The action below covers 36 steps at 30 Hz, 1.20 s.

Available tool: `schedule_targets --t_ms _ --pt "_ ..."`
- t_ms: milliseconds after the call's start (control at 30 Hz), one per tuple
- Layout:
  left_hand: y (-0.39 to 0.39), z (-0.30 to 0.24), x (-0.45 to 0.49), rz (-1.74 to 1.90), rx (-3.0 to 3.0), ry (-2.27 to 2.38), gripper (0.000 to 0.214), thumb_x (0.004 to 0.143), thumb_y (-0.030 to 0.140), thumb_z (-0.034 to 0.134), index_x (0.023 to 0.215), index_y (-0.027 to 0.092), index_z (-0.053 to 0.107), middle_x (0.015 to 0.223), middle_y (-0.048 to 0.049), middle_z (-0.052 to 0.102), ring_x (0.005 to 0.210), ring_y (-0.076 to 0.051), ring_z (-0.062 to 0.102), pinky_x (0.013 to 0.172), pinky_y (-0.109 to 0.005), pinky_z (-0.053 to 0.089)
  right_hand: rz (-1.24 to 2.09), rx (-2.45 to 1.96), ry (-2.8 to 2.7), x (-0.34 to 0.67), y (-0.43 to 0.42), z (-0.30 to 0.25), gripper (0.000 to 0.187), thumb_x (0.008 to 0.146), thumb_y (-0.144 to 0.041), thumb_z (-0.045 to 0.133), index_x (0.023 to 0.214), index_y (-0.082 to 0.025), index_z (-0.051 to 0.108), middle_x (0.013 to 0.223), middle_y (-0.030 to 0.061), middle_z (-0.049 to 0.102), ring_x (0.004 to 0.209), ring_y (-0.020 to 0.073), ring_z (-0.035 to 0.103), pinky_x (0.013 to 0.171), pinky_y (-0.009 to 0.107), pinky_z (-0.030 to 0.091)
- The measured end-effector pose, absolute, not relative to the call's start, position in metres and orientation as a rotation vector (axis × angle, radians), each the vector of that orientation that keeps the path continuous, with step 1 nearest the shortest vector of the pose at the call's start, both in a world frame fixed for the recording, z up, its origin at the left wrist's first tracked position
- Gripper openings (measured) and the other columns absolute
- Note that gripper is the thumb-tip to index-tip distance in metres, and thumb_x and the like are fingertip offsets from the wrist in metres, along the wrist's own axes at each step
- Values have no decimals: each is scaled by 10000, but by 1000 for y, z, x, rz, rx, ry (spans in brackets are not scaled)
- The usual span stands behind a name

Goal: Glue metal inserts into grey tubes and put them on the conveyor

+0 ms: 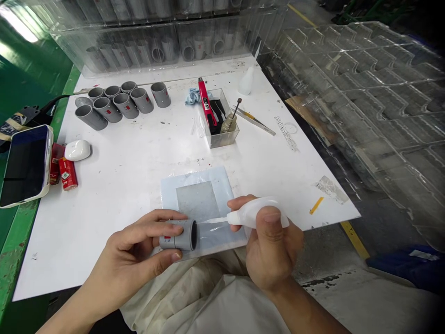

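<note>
My left hand [139, 253] is closed around a short grey pipe coupling [182, 235], held on its side with the open mouth facing right. My right hand [273, 253] grips a white squeeze bottle [255, 215]; its thin nozzle points left and its tip sits at the coupling's mouth. Both hands hover over a pale blue sheet with a grey square [198, 199] at the near edge of the white table [132, 167].
Several grey couplings [116, 104] lie at the far left. A clear box [222, 123] holds a red tool and a small bottle with a stick. A second white bottle [246, 81], a phone [24, 164], a white case [77, 150] and red packets [67, 173] lie around. Clear trays stand behind and right.
</note>
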<state>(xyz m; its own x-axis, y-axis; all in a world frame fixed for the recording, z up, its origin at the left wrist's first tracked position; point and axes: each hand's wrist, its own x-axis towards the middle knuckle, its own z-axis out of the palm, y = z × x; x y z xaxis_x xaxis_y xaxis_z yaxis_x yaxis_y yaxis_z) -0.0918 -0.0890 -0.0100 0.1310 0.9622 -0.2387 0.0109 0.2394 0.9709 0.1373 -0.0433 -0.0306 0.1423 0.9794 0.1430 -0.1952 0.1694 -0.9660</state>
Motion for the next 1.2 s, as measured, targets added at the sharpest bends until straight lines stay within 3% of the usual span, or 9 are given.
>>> schedule_targets --t_ms 300,567,767,867,967,1033,1133,1200 --pt "-90 -11 -91 972 1063 1255 224 888 205 871 1068 338 871 1331 -97 741 1142 -259 718 822 -273 635 1120 -1038 -1047 139 -44 -31 374 1062 -477 613 901 -221 833 827 47 778 595 174 665 548 327 548" --pt "-89 -13 -94 943 1138 1211 275 908 167 844 1099 365 859 1368 -82 732 1196 -266 710 824 -263 634 1172 -1023 -1064 142 -44 -31 377 1067 -459 608 879 -218 829 727 43 734 587 178 642 541 330 501" --pt "-90 -10 -91 911 1103 1429 470 834 264 918 1279 366 810 1373 -72 730 1041 -223 738 757 -205 629 1155 -985 -1020 142 -40 -28 388 1079 -463 584 901 -242 849 678 46 723 577 202 663 553 363 526" --pt "-91 -9 -90 866 1163 1435 443 813 299 929 1242 332 825 1415 -79 726 1124 -275 735 789 -235 645 1148 -988 -1002 141 -38 -27 415 1083 -483 571 900 -232 847 759 58 766 589 198 665 576 370 543" --pt "-94 -6 -86 868 1064 1525 447 797 366 942 1223 346 808 1098 -32 838 818 -182 735 708 -211 626 1135 -1023 -984 140 -38 -26 460 1093 -513 539 900 -226 842 757 52 767 595 194 660 593 370 546" --pt "-95 -3 -82 883 1024 1571 423 787 392 946 1184 341 810 1010 -9 831 655 -130 655 619 -193 588 1117 -1032 -980 141 -37 -26 469 1091 -531 538 890 -235 841 719 44 752 586 194 652 584 367 541" --pt "-94 -2 -79 951 1003 1509 378 778 347 956 1132 328 824 1261 -33 783 861 -165 714 685 -189 597 1108 -1037 -986 141 -37 -25 470 1093 -541 537 885 -250 841 742 40 760 590 187 649 578 360 540" --pt "-93 -3 -79 979 963 1443 327 810 341 937 1119 334 830 1319 -34 761 1026 -194 723 778 -189 610 1099 -1066 -1000 141 -38 -24 488 1101 -548 515 896 -249 841 730 37 749 609 190 657 612 361 549"
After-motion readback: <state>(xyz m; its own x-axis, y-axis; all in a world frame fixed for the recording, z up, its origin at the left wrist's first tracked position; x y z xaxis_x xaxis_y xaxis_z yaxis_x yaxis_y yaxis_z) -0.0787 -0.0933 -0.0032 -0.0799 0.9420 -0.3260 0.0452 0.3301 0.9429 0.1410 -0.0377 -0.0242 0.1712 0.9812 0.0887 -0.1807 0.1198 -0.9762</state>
